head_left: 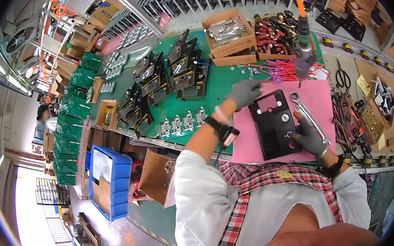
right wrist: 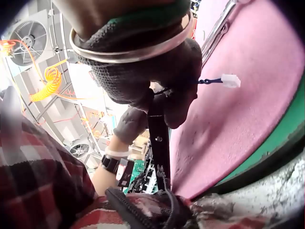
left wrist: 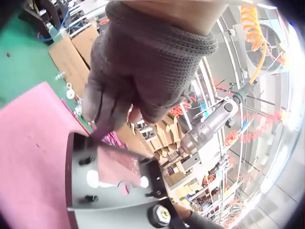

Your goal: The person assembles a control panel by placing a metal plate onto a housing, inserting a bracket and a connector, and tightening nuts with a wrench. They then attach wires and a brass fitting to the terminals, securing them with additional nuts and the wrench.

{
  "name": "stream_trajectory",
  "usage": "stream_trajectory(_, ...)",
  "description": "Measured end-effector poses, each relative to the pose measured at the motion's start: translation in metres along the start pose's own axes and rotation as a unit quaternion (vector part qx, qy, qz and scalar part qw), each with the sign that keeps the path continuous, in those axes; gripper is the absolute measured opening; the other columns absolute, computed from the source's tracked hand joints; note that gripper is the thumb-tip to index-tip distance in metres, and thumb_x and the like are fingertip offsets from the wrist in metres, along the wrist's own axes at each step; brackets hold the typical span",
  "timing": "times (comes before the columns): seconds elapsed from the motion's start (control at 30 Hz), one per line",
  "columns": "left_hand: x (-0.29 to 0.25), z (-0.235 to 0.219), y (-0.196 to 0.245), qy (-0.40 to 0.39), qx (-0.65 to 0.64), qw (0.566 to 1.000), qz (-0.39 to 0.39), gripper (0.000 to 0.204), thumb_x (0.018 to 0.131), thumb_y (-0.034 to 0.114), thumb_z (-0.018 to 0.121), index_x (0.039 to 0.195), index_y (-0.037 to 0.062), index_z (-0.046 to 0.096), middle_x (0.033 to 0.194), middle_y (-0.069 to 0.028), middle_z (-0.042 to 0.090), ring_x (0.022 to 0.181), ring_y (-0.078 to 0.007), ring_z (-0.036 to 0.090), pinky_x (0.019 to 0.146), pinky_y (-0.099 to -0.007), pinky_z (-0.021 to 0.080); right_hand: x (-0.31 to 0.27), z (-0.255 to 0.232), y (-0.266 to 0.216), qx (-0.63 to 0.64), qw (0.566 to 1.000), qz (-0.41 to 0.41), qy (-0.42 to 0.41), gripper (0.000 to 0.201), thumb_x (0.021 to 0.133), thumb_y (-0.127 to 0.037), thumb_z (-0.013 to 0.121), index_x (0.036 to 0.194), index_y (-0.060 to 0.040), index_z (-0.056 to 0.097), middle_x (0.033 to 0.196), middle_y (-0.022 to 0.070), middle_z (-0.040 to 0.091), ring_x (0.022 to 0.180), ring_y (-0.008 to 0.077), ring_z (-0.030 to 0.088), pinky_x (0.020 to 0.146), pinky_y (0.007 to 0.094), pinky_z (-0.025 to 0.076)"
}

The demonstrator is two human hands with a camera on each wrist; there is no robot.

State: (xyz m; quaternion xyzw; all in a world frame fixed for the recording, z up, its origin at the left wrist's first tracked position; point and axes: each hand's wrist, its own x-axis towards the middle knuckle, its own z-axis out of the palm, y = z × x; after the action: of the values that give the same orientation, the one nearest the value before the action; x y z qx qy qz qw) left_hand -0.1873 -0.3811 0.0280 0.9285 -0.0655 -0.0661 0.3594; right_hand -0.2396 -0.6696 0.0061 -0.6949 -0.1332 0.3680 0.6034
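A black panel (head_left: 272, 126) with a rectangular cutout and slots sits over the pink mat (head_left: 245, 142). My right hand (head_left: 310, 139), in a dark grey glove, grips its right edge. A twisted blue cable (right wrist: 209, 81) ending in a white connector (right wrist: 231, 80) sticks out beside that hand's fingers. My gloved left hand (head_left: 245, 94) is at the panel's far left corner. In the left wrist view, its bent fingers (left wrist: 107, 112) reach down to the panel's edge, partly blurred. A hex nut (left wrist: 163, 215) is fitted on the panel.
Two wrenches (head_left: 311, 117) lie right of the panel. A power screwdriver (head_left: 302, 50) hangs over the mat's far side. Beyond are red cables (head_left: 281, 71) and boxes of parts (head_left: 230, 33). Black assemblies (head_left: 155, 79) and circuit boards (head_left: 183, 123) stand left; scissors (head_left: 342, 75) lie right.
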Motion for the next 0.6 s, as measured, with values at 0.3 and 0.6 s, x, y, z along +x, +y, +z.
stream_trajectory(0.3,-0.045,-0.088,-0.076,-0.079,0.503,0.855,-0.100,0.069,0.071,0.035,0.061,0.134,0.0206,0.036,0.145,-0.0139,0.017,0.135,-0.0349,0.004,0.106,-0.0542,-0.004,0.016,-0.009,0.020,-0.001,0.999,0.023,0.039,0.064,0.079,0.004,0.046,0.137,-0.0029,0.019,0.083,0.0121,0.057,0.063,0.0138,0.058,0.053,0.0244,0.047)
stream_trajectory(0.6,0.000,-0.082,-0.078,-0.121,0.539,0.805,-0.216,0.077,0.066,0.024,0.066,0.136,0.0183,0.033,0.144,-0.0162,0.019,0.133,-0.0399,0.011,0.101,-0.0641,0.006,0.016,-0.001,0.003,0.024,0.996,0.050,0.070,0.058,0.079,0.003,0.046,0.133,-0.0025,0.025,0.078,0.0108,0.056,0.057,0.0134,0.058,0.045,0.0222,0.044)
